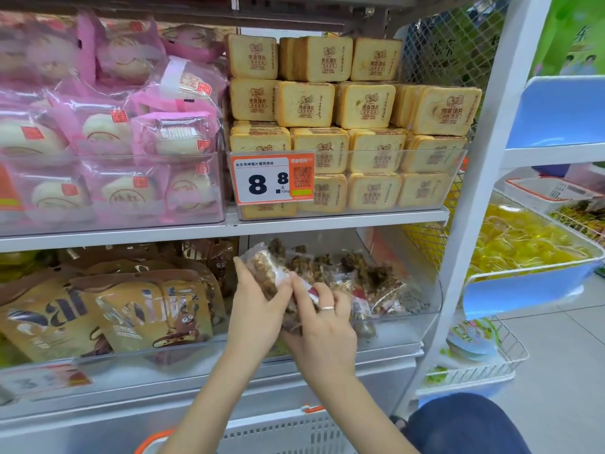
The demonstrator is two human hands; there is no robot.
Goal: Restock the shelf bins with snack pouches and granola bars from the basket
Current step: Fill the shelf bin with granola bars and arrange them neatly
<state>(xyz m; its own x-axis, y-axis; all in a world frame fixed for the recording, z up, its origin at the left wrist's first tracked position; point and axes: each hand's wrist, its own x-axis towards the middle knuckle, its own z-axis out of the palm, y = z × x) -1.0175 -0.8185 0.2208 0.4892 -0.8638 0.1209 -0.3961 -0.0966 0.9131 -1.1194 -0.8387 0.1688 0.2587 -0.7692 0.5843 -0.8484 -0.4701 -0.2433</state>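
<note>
— Where are your hands?

— Both reach into the clear bin (422, 299) on the lower shelf, right of the brown pouches (154, 309). Your left hand (258, 309) curls round a granola bar (262, 273) in a clear wrapper, its top end tilted up and left above the pile of bars (370, 283).

— And the right?

— Your right hand (322, 335), with a ring (327, 308) on one finger, pinches the same bar's lower end, fingertips touching the left hand's.

— The basket?

— You have its white rim (288, 427) and orange handle (150, 444) at the bottom edge, under your forearms.

— Above?

— Toast-slice packs (370, 106) stacked behind an 8.8 price tag (271, 178); pink bun packs (131, 132) fill the bin to the left.
</note>
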